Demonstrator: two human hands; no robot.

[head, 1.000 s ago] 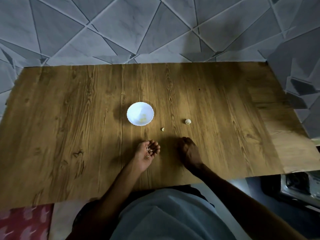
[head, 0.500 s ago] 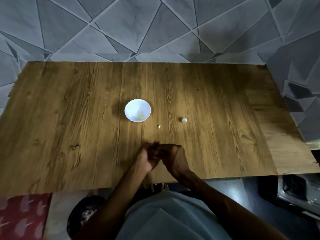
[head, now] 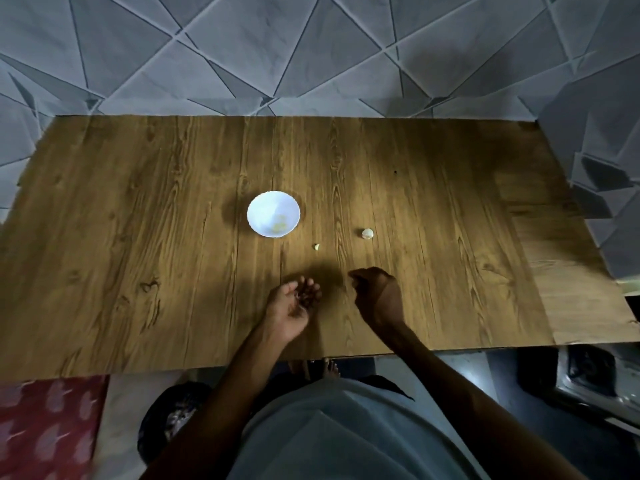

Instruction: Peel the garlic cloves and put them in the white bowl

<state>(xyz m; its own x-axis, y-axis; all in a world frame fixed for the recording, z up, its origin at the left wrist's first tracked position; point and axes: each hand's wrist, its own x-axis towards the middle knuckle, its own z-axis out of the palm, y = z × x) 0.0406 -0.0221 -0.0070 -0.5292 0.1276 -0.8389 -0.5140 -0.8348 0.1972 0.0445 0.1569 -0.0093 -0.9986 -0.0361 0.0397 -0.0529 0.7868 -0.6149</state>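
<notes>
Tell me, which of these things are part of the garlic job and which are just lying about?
For the job: white bowl, garlic clove, small pale piece, left hand, right hand.
Lying about: red patterned cloth, dark bundle, metal object.

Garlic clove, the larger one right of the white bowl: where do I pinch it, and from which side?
Pinch the larger garlic clove across its rounded middle, from above. It lies alone on the table, free all round; the right hand is probably best placed.
</notes>
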